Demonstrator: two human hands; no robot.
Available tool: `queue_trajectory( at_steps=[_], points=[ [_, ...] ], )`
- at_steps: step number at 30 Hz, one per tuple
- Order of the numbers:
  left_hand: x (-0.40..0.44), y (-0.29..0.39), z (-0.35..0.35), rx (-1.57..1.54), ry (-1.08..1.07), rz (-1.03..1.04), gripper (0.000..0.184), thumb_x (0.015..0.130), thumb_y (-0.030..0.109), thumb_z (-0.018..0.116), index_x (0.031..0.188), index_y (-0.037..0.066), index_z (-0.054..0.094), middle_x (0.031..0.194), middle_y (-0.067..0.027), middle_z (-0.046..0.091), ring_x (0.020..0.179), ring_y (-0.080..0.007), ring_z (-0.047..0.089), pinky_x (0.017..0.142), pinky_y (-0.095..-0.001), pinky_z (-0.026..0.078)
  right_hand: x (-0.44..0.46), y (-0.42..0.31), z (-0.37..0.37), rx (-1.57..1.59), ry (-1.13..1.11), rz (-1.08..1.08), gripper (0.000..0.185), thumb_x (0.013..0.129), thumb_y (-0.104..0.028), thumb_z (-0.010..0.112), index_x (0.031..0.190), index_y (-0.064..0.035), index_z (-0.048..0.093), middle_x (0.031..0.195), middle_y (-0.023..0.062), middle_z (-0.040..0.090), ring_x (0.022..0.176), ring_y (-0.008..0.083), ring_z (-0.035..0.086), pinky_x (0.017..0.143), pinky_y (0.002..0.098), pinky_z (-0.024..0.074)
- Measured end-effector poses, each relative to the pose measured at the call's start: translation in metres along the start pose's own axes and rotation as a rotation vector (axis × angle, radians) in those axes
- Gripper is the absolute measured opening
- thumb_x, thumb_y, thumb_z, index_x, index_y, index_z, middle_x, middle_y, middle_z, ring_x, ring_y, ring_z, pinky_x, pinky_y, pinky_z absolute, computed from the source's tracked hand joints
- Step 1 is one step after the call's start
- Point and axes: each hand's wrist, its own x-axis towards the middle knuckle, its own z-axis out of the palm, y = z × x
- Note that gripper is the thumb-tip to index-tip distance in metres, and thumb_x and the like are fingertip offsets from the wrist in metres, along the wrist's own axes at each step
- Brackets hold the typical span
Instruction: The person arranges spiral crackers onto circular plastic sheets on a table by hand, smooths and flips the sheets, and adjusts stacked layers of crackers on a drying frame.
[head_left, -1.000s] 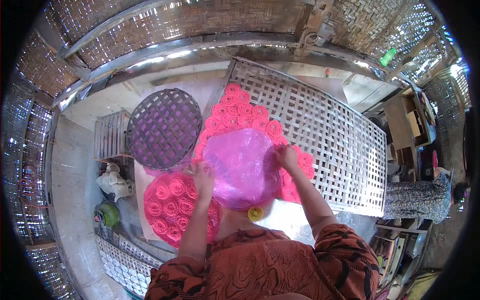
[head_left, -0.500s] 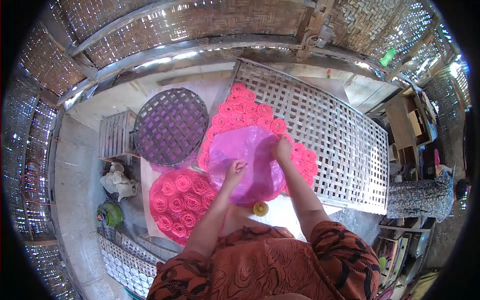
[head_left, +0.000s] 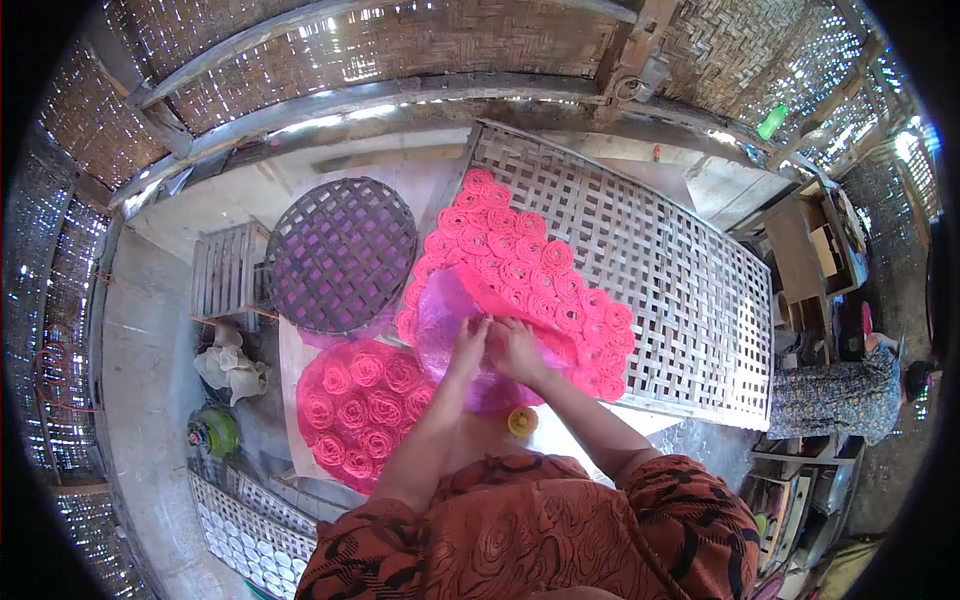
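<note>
A translucent purple plastic sheet [head_left: 440,310] lies over part of a spread of pink coiled rosettes [head_left: 482,232]. Its far right side is lifted and folded inward, so pink shows through it. My left hand [head_left: 470,350] pinches the sheet near its middle. Close beside it, my right hand [head_left: 517,355] has fingers closed on the folded-over plastic. The exact grip of the fingertips is partly hidden. Just in front of my body is a small yellow round object [head_left: 521,421], near the sheet's lower edge.
The rosettes rest on a woven bamboo rack [head_left: 650,270]. On the left stand a round lattice basket [head_left: 342,255] with purple beneath, and a round plastic-covered batch of rosettes [head_left: 365,410]. A slatted wooden crate [head_left: 226,275] is farther left. Another person [head_left: 835,400] is at the far right.
My right hand has moved left and toward me, bringing the sheet's far right side over and uncovering more rosettes. My left hand has stayed near the same place.
</note>
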Motion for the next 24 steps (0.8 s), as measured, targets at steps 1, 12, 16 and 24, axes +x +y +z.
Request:
queue_trajectory(
  at_steps=[1,12,16,24],
  points=[
    [0.004,-0.006,-0.004,0.025,-0.015,0.037,0.037,0.091,0.028,0.057,0.117,0.004,0.045,0.108,-0.0089,0.051,0.092,-0.0176,0.056,0.076,-0.03,0.049,0.0,-0.008,-0.011,0.048,-0.021,0.033,0.027,0.072,-0.016,0.064,0.097,-0.0057,0.061,0.111,0.015,0.056,0.102,0.0345,0.054,0.088,0.0474,0.0405],
    [-0.005,0.011,-0.005,-0.555,0.058,-0.045,0.033,0.095,0.022,0.049,0.122,0.004,0.042,0.111,-0.0124,0.05,0.094,-0.0238,0.056,0.08,-0.0432,0.051,0.039,0.071,-0.019,-0.208,0.013,0.148,0.04,0.08,-0.03,0.063,0.118,-0.0149,0.059,0.122,0.0116,0.051,0.11,0.0328,0.05,0.09,0.0505,0.0392],
    [-0.011,0.025,-0.029,-0.525,0.336,0.012,0.028,0.095,0.016,0.034,0.115,0.007,0.051,0.11,-0.0088,0.058,0.097,-0.024,0.058,0.083,-0.0388,0.05,0.06,0.086,-0.015,-0.214,0.074,0.33,0.039,0.076,-0.031,0.067,0.108,-0.0115,0.06,0.112,0.0115,0.054,0.105,0.0317,0.051,0.087,0.05,0.0406],
    [-0.079,0.08,-0.13,-0.811,0.018,0.061,0.051,0.093,0.025,0.052,0.135,0.002,0.036,0.132,-0.0116,0.046,0.115,-0.0213,0.049,0.097,-0.037,0.04,0.065,0.099,-0.013,-0.387,0.049,0.089,0.033,0.075,-0.032,0.067,0.099,-0.009,0.062,0.105,0.0124,0.055,0.102,0.0309,0.053,0.085,0.0481,0.0409]
  ],
)
